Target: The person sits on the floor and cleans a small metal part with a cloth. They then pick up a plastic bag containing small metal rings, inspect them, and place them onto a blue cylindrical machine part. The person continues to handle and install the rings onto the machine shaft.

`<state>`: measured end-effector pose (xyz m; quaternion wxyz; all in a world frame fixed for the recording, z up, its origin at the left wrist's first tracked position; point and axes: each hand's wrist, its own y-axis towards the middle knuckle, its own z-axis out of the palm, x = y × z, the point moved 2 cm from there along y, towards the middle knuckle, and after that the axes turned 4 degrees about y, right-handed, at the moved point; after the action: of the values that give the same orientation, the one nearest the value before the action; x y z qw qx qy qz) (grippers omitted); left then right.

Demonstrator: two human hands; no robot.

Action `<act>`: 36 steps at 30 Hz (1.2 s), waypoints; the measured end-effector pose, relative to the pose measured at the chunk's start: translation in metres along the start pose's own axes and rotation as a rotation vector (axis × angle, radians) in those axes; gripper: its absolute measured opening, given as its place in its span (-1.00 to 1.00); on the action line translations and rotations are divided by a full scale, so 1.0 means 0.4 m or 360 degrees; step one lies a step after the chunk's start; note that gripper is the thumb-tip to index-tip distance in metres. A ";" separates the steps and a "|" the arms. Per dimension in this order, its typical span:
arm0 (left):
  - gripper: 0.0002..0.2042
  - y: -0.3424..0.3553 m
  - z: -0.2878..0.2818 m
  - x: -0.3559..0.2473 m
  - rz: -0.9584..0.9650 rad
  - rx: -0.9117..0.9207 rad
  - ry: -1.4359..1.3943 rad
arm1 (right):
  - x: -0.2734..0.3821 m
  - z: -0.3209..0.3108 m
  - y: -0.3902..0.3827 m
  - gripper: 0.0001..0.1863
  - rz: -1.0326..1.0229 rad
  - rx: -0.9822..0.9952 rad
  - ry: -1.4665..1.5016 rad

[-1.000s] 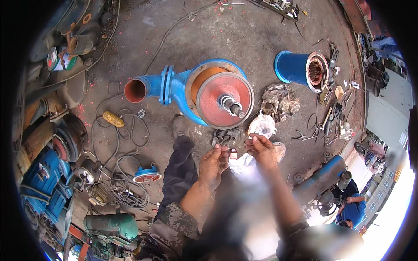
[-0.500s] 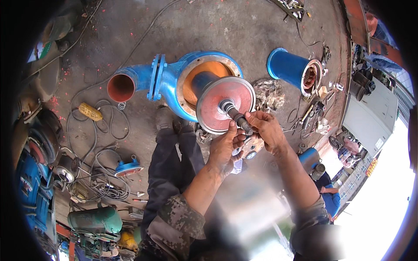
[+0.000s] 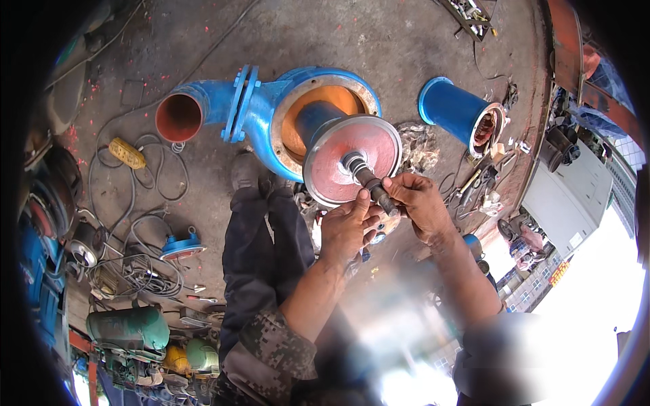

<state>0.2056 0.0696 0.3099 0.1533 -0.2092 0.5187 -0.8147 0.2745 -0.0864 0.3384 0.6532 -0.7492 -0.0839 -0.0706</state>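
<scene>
A metal pump shaft (image 3: 370, 180) sticks up toward me from the middle of a round reddish disc (image 3: 330, 157) with a bright rim. A light-coloured spring-like coil (image 3: 355, 164) sits round the shaft close to the disc. Behind the disc, a blue cylinder (image 3: 317, 122) stands in the orange-lined opening of a blue pump casing (image 3: 267, 118). My right hand (image 3: 421, 204) pinches the shaft near its free end from the right. My left hand (image 3: 345, 231) closes in from the left, thumb and curled fingers at the shaft; their exact contact is partly hidden.
A blue pipe section (image 3: 455, 111) lies at the right, near scattered tools (image 3: 474, 183). To the left are a yellow power strip (image 3: 127, 153), coiled cables (image 3: 139, 271) and a blue flanged part (image 3: 183, 245). A green tank (image 3: 128, 329) sits lower left.
The view has shifted slightly, so most things sit a little differently. Both hands stay at the shaft, with only slight finger movement.
</scene>
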 end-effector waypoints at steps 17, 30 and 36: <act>-0.54 -0.032 -0.001 -0.013 -0.0060 -0.0043 -0.0036 | 0.004 -0.028 -0.003 -0.68 0.0214 0.0103 0.0017; -0.61 -0.015 0.007 -0.019 -0.0040 0.0020 -0.0125 | 0.010 -0.019 0.002 -0.68 0.0119 0.0093 -0.0009; -0.69 -0.010 0.020 -0.004 -0.0017 0.0016 -0.0354 | 0.021 -0.015 0.017 -0.71 0.0100 0.0041 -0.0161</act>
<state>0.2107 0.0657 0.3160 0.2065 -0.3004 0.4931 -0.7899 0.2842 -0.0930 0.3345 0.6597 -0.7455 -0.0943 -0.0110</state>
